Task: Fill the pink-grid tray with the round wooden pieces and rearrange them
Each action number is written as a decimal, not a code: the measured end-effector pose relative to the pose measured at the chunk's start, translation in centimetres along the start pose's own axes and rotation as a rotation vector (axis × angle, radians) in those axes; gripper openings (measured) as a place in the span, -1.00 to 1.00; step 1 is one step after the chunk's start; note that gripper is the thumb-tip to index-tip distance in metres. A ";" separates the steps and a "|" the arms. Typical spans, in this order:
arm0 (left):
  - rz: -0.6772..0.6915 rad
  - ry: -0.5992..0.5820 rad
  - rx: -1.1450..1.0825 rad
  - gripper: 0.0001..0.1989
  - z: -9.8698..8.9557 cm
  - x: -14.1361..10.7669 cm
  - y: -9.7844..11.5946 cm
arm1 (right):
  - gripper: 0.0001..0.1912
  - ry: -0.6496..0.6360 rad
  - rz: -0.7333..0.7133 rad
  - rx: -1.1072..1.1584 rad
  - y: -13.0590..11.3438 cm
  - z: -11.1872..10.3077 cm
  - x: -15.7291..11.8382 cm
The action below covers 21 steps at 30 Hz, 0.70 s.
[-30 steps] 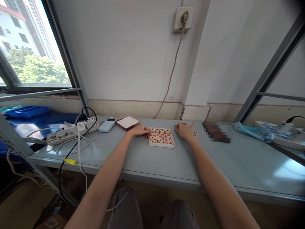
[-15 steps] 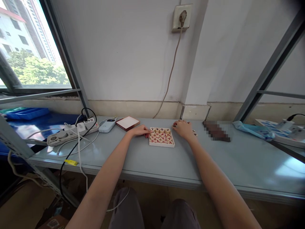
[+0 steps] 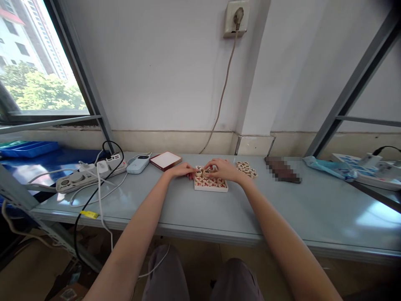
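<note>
A shallow white box [image 3: 211, 190] holds rows of round Chinese chess pieces [image 3: 205, 184] with red characters, and some with dark ones at the back left. At the box's left edge, my left hand [image 3: 181, 169] grips it with thumb and fingers. My right hand [image 3: 226, 169] is over the back of the box, thumb and index finger pinched on a chess piece that is mostly hidden by the fingers. Just right of that hand, several loose chess pieces [image 3: 247, 168] with dark characters lie on the grey table [image 3: 200, 213].
A box lid [image 3: 166, 160] lies behind my left hand. Farther left are a pale blue device [image 3: 138, 164], a power strip [image 3: 90, 175] and trailing cables. To the right lie a pixelated brown object [image 3: 283, 169] and blue plastic wrapping [image 3: 330, 168]. A wall stands behind.
My right hand has moved left from the loose pieces to above the box, uncovering those pieces. My left hand stays at the box's left edge. The view has shifted slightly.
</note>
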<state>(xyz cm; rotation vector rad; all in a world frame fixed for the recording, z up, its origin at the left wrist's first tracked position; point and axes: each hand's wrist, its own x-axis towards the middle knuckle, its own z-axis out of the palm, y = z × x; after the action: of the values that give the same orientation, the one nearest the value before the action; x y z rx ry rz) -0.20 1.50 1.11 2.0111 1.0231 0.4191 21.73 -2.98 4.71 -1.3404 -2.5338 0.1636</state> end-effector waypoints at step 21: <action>0.032 -0.012 0.036 -0.45 -0.2 0.2 -0.7 | -0.81 -0.010 0.033 -0.169 -0.1 0.5 0.2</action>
<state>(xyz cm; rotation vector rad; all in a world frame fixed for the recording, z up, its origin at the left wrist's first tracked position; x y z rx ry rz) -0.56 1.99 0.69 2.0618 0.9994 0.4081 21.42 -2.86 4.25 -1.4459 -2.5838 -0.0386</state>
